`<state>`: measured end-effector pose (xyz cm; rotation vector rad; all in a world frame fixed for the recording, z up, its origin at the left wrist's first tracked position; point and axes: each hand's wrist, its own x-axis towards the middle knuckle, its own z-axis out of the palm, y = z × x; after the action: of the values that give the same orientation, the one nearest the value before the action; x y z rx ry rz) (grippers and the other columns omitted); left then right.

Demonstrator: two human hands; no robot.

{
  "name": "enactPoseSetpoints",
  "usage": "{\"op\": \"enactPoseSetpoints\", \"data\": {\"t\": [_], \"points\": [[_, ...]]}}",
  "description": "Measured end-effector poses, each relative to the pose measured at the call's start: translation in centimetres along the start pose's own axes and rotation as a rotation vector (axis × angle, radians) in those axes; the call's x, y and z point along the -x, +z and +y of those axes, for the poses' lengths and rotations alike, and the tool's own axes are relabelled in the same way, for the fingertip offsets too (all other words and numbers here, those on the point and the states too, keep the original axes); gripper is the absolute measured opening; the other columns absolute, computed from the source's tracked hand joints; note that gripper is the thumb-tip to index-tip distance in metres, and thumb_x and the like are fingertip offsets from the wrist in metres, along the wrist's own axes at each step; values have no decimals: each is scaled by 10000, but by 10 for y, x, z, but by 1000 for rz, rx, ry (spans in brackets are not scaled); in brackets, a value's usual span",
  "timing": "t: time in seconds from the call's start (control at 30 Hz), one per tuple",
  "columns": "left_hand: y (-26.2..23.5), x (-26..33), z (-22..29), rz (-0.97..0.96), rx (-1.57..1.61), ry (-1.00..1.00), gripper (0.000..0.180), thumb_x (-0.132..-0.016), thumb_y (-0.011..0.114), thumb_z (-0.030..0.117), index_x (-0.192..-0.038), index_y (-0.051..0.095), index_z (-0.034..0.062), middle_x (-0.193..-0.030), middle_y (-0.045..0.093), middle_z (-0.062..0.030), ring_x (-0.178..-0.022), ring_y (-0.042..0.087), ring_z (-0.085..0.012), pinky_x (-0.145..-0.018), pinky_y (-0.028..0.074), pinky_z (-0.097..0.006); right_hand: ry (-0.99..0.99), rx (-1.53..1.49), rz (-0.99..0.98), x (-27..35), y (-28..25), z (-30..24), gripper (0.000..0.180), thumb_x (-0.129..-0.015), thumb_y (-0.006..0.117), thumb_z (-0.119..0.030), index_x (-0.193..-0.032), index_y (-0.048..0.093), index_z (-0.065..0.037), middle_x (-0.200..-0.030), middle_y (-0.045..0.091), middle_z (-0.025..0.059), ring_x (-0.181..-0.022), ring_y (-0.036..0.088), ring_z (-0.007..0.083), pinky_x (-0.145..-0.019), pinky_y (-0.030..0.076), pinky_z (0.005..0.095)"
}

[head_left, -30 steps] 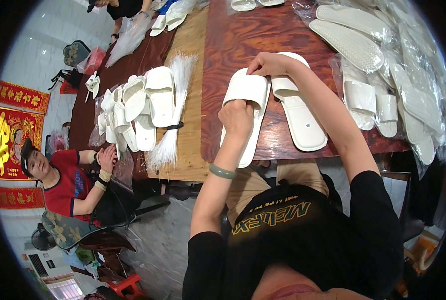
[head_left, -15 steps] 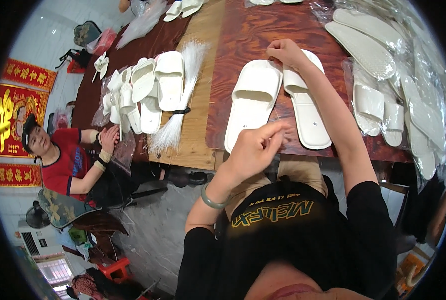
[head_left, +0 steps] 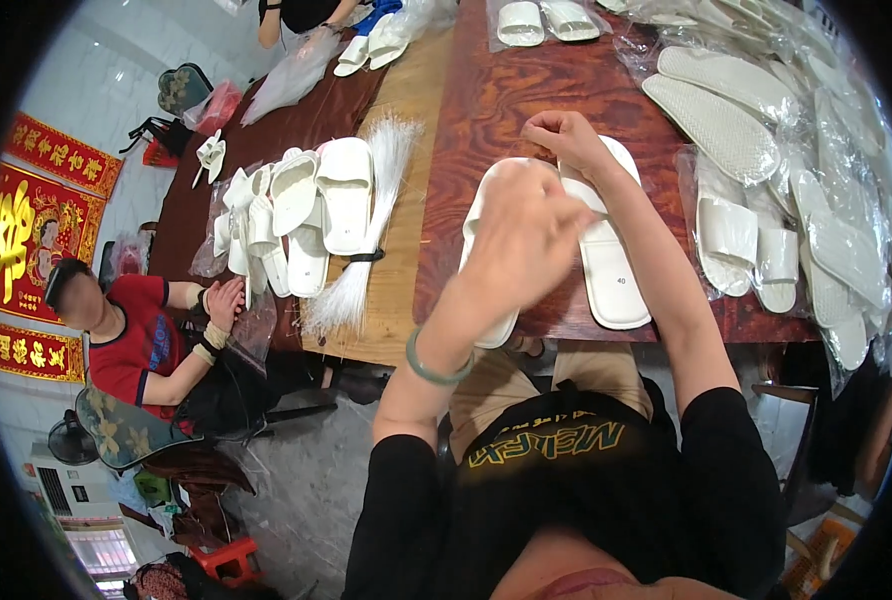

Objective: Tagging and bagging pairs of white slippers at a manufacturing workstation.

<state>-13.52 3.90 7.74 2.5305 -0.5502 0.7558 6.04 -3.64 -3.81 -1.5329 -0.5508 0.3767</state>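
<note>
Two white open-toed slippers lie side by side on the reddish-brown wooden table in front of me. My left hand (head_left: 526, 235), a green bangle on its wrist, hovers over the left slipper (head_left: 478, 205) and hides much of it; motion smears its fingers. Beyond it, my right hand (head_left: 571, 140) is closed in a pinch at the toe end of the right slipper (head_left: 616, 270), partly covering it. Whatever its fingers hold, if anything, is too small to make out.
White slippers and clear plastic wrappers (head_left: 746, 150) pile up on the right. To the left lie more slippers (head_left: 346, 190) and a tied bundle of thin white strands (head_left: 346, 305). A co-worker in red (head_left: 131, 325) sits at left; another person's arms show at the far side.
My left hand has moved up and forward over the left slipper, which it now covers more. My right hand stays closed near the right slipper's toe. The whole view has shifted slightly.
</note>
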Motion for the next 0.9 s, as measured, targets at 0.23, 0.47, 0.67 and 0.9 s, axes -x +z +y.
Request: {"op": "enactPoseSetpoints", "data": {"t": [0.23, 0.47, 0.67, 0.9], "points": [[65, -30, -102, -82, 891, -782, 151, -833, 614, 145, -871, 693, 22, -732, 632, -1, -696, 548, -79, -614, 428, -243, -91, -418, -37, 10, -2, -22, 152, -792, 674, -160, -857, 643, -25, -765, 613, -4, -660, 547, 47, -579, 420, 182], [89, -14, -115, 258, 290, -436, 184, -840, 633, 162, -883, 671, -12, -802, 603, 4, -687, 514, -45, -585, 404, -213, -29, -361, -47, 1, -1, -18, 114, -803, 649, -131, -842, 624, -27, -731, 602, 3, -616, 553, 67, -571, 451, 218], [87, -13, -109, 207, 708, -712, 168, -889, 580, 120, -939, 650, -24, -793, 591, 24, -698, 510, -34, -610, 408, -183, 10, -451, -101, 0, 3, -12, 117, -828, 622, -112, -825, 628, 6, -727, 584, 3, -646, 533, 63, -581, 439, 203], [80, -8, -110, 277, 826, -753, 165, -895, 579, 124, -929, 659, -16, -791, 597, 25, -699, 491, -25, -599, 394, -186, 20, -362, 15, 10, 17, -23, 240, -900, 554, -182, -872, 626, 45, -747, 577, 50, -697, 545, 92, -647, 446, 237]]}}
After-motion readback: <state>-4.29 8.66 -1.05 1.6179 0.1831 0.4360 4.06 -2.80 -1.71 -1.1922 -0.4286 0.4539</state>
